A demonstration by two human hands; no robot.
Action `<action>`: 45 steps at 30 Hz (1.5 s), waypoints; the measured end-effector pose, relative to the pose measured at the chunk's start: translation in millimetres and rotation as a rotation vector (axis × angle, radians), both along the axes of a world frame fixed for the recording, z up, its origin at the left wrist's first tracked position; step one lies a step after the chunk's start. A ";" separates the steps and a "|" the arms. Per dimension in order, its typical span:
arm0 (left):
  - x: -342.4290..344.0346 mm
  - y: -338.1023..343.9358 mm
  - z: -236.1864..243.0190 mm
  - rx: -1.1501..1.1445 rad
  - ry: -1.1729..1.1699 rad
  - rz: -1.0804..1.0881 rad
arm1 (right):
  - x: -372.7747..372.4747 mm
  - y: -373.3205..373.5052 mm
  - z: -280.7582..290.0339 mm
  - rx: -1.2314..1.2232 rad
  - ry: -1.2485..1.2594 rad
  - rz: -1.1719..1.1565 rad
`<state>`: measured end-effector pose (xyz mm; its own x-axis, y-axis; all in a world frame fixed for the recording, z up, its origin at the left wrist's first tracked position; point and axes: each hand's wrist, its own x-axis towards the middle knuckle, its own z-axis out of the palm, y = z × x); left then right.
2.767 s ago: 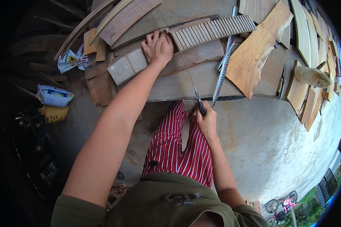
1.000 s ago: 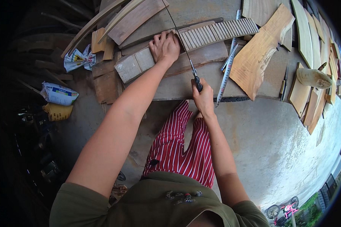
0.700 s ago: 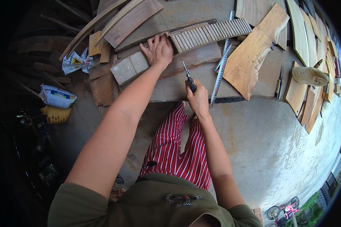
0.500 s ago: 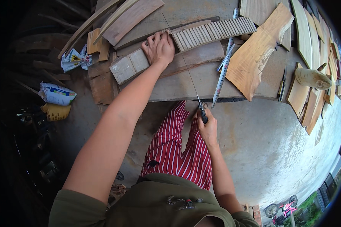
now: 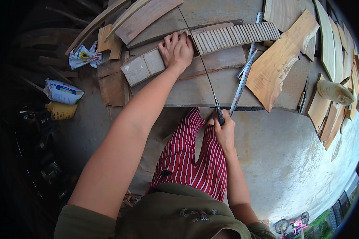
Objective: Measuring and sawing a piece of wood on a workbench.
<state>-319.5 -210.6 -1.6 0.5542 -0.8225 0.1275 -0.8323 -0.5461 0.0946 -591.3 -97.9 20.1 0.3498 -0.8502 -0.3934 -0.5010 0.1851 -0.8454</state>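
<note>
One shirt [image 5: 159,211], olive green, short-sleeved, bore a small sparkling motif [image 5: 202,217] with a red spot. One pair of trousers [image 5: 183,163], red with white stripes, showed a black patch [image 5: 165,173] near the waist. Left hand [image 5: 177,51] and right hand [image 5: 226,133] were bare.

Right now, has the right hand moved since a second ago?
Yes, toward the person's body: the right hand overlapped the near edge of the workbench then, and now shows wholly on the body side of that edge.

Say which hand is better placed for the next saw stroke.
Probably the right hand: it grips the saw, whose blade lies across the grooved wood, while the left hand rests on that wood.
</note>
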 end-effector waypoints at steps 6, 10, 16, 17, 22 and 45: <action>-3.1 -4.1 2.6 -0.011 -0.010 -0.010 | -0.2 -3.0 -2.1 -0.048 0.024 0.018; -6.0 -6.4 0.7 -0.054 0.052 -0.037 | 53.7 -56.3 1.3 0.087 0.017 -0.006; 4.0 1.8 -2.3 -0.038 0.004 -0.018 | 4.7 -2.5 7.0 0.011 0.021 0.006; 4.3 2.0 -1.1 -0.029 0.015 -0.009 | -8.0 6.8 12.1 0.038 0.055 0.019; -2.9 -2.6 2.3 -0.026 0.016 -0.019 | 17.3 -12.9 0.5 -0.106 0.094 0.056; 2.4 0.2 -1.5 0.062 -0.014 0.002 | 33.3 -27.7 2.4 -0.073 0.137 0.062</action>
